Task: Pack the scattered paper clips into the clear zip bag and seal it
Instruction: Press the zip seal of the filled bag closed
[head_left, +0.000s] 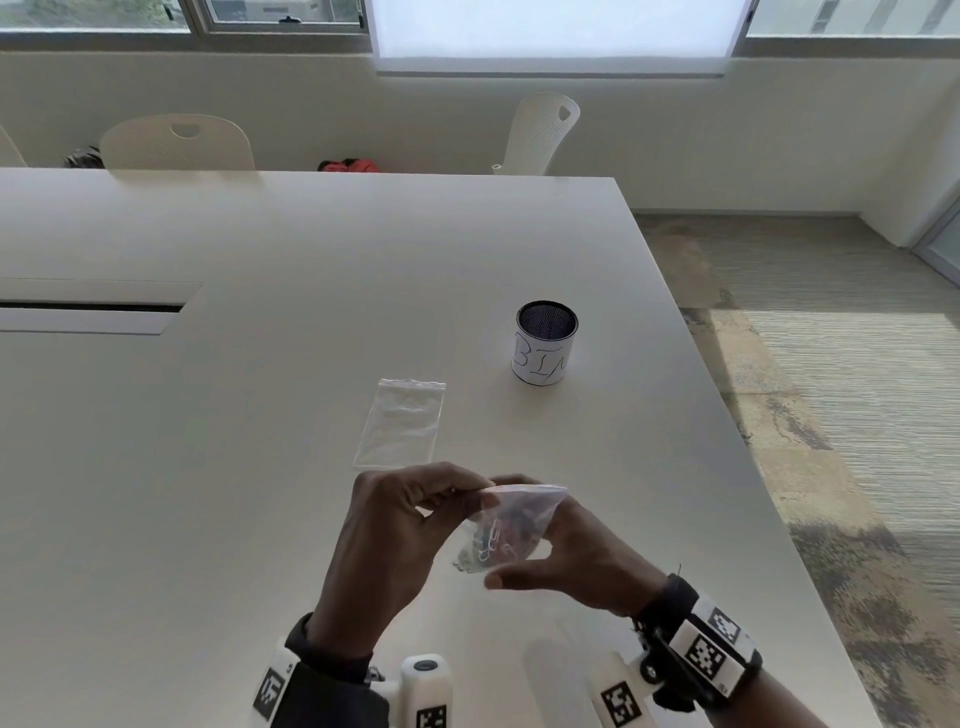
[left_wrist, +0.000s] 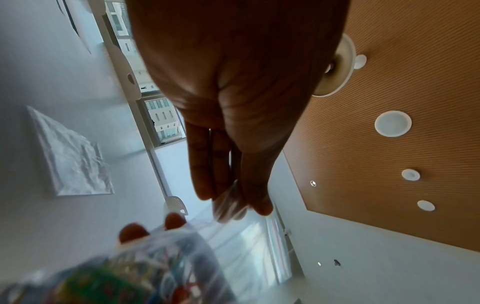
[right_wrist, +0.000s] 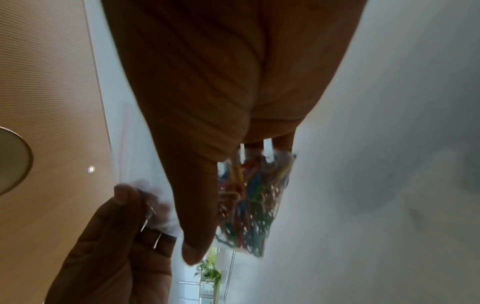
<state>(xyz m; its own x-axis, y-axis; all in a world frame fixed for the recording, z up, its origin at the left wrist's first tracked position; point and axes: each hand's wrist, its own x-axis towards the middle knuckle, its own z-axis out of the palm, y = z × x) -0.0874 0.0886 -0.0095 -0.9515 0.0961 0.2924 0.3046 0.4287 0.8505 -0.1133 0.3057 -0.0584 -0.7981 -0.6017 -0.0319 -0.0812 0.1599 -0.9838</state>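
Bag (head_left: 511, 525): held above desk (head_left: 260, 415), clips (right_wrist: 246, 197) inside. Top edge pinched by left hand (head_left: 395, 525), presumably for sealing; body gripped by right hand (head_left: 576, 561) for steadiness.

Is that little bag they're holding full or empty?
Partly full: the held zip bag shows a bundle of coloured paper clips through its clear plastic.

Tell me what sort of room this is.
Most likely an office meeting room: a long white table with a cable slot set into it, white perforated chairs along its far side, a wide window with a roller blind, and carpet tiles.
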